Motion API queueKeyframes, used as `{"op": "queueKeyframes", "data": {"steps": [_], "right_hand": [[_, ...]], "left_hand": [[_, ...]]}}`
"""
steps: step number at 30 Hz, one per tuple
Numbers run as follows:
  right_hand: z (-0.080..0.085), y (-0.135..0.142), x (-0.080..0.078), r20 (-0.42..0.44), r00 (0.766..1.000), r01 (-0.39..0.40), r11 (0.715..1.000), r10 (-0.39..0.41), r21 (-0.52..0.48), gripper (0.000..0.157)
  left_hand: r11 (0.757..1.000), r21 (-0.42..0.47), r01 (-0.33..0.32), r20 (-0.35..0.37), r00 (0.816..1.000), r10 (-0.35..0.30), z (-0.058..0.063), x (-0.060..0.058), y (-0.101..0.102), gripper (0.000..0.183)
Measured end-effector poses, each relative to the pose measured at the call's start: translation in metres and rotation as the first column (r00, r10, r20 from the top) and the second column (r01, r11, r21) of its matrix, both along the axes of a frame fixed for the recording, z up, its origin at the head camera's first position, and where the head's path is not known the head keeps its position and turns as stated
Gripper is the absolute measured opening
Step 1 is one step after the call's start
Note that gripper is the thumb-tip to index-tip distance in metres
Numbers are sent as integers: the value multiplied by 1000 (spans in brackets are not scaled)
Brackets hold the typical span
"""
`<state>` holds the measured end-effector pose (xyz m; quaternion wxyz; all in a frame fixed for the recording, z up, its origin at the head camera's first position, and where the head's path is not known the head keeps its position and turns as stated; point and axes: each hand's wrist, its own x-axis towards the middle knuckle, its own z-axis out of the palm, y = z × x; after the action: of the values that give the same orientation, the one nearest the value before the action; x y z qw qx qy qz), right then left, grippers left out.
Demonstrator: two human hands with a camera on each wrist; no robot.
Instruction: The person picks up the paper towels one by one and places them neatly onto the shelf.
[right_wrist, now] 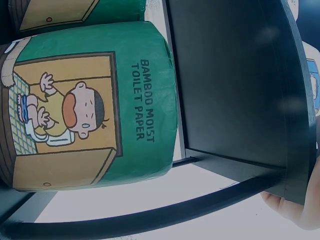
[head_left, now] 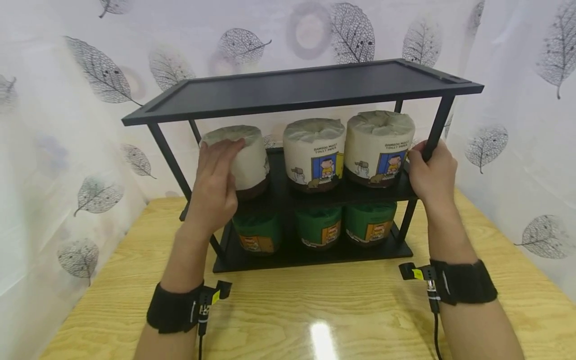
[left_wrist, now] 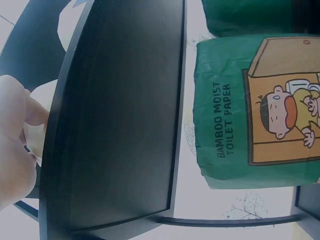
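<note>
A black shelf rack (head_left: 310, 90) stands on the table. Along its middle level are three white-wrapped toilet rolls, at left (head_left: 252, 162), centre (head_left: 310, 162) and right (head_left: 378, 150). My left hand (head_left: 215, 185) lies against the front left of the left white roll, its fingers stretched up to the roll's top edge. My right hand (head_left: 434, 172) grips the rack at its right front post, beside the right white roll; some of its fingers are hidden behind. Green-wrapped toilet rolls (head_left: 319, 225) fill the bottom level, and one green roll (left_wrist: 225, 115) shows large in the left wrist view.
The wooden table (head_left: 270, 310) extends in front of the rack and to both sides. Behind hangs a pale curtain (head_left: 252, 30) with leaf prints. Each wrist wears a black strap (head_left: 173, 307) with a small camera and a cable.
</note>
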<state>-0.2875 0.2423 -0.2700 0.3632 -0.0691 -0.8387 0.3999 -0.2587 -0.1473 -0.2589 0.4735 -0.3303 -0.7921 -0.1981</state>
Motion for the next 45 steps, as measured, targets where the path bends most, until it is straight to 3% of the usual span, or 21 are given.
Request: {"op": "queueKeyframes", "data": {"steps": [7,10,14,19,27,37,45], "right_hand": [[-1,0,1,16,1000,-4,1000,4,-4,24],[-1,1,0,16,1000,-7,1000,7,-2,24],[0,0,0,10,1000,-6,1000,6,-7,24],[0,-1,-1,16,1000,-18,1000,18,0,24],[0,-1,0,-2,1000,-13,1000,13,2,24],[0,2,1,1,1000,-7,1000,7,1,24],[-1,1,2,12,1000,-5,1000,5,-6,24]], "left_hand": [[992,-43,-117,-55,992,114,2,9,13,54],[988,-62,-144,-76,987,140,2,12,23,61],[979,-74,-190,-61,981,185,-4,10,29,65],[973,-25,-228,-83,971,226,-11,4,27,65],[988,55,-142,-112,983,148,-7,0,26,63],[998,62,-14,-75,997,19,-1,1,14,64],[1000,24,-2,-27,1000,3,-1,-1,4,69]]}}
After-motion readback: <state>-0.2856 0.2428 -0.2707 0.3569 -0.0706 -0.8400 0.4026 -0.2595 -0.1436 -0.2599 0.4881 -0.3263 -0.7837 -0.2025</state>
